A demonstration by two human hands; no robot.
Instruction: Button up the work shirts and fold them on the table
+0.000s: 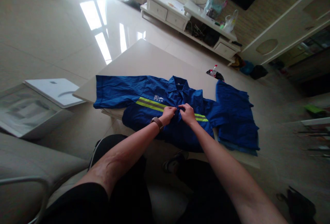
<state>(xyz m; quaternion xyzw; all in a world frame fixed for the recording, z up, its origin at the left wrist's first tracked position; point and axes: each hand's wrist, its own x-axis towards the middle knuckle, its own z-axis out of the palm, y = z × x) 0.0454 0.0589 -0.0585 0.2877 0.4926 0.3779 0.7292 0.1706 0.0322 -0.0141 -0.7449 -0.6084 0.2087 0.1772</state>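
Note:
A blue work shirt (pixel 154 88) with yellow-and-grey reflective stripes and a white chest logo lies spread over the table, its collar pointing away from me. Its lower part hangs over the near edge. My left hand (pixel 168 114), with a watch on the wrist, pinches the front placket at stripe height. Close beside it, my right hand (pixel 187 114) grips the other side of the placket. Whether a button sits between the fingers is too small to tell. More folded blue cloth (pixel 235 117) lies at the table's right end.
The pale table (pixel 144 57) reaches away from me. A white box (pixel 51 93) stands on the floor at left, beside a sofa (pixel 62 155). A bottle with a red cap (pixel 213 70) shows past the far edge. A white TV cabinet (pixel 165 7) lines the wall.

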